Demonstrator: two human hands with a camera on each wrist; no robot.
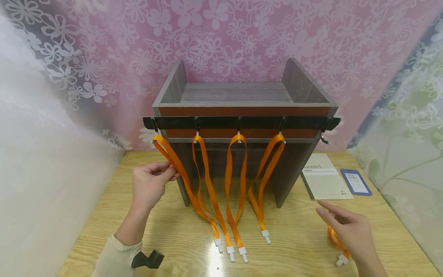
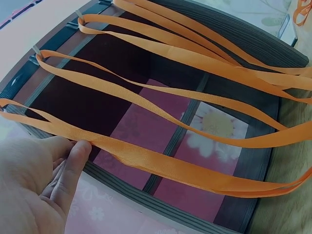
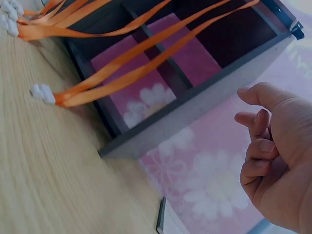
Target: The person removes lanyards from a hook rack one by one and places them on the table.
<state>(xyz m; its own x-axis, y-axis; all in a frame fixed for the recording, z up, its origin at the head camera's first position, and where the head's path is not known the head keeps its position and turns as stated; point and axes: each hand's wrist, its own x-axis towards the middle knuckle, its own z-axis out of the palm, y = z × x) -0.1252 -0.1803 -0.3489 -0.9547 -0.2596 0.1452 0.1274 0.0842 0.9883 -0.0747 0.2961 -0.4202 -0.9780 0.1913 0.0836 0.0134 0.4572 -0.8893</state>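
From where I stand, the left end looks touchiest. The leftmost orange lanyard (image 2: 141, 158) hangs by its loop from the first hook (image 1: 154, 124) of the black hook rail (image 1: 221, 123), across the front of the grey wooden shelf unit (image 1: 309, 86), and it slants off instead of dropping straight; a careless lift could, I judge, slide that loop over the hook's tip. Lower down it lies against the second orange lanyard (image 1: 210, 188), so a tug might drag that one too. The third orange lanyard (image 1: 227, 181) and fourth orange lanyard (image 1: 262, 186) hang from their own hooks, white clips (image 1: 243, 252) low at the front; a knock might tangle them. Far right, the fifth hook (image 1: 323, 137) is bare, and on the worktop (image 1: 294, 238) a coiled orange lanyard (image 1: 333, 239) lies partly hidden; lifted by one turn only, it could spring loose or knot.

As for the fingers: the left hand (image 1: 152, 184) has its thumb and forefinger pinched together on the leftmost strap, some way beneath the hook. The right hand (image 1: 353, 231) is over the coil, near the notepad (image 1: 323, 182) and the blue badge holder (image 1: 356, 182), grasping nothing; thumb and forefinger reach out slightly apart, the others bent loosely inward. Whether it brushes the coil, I can't tell.
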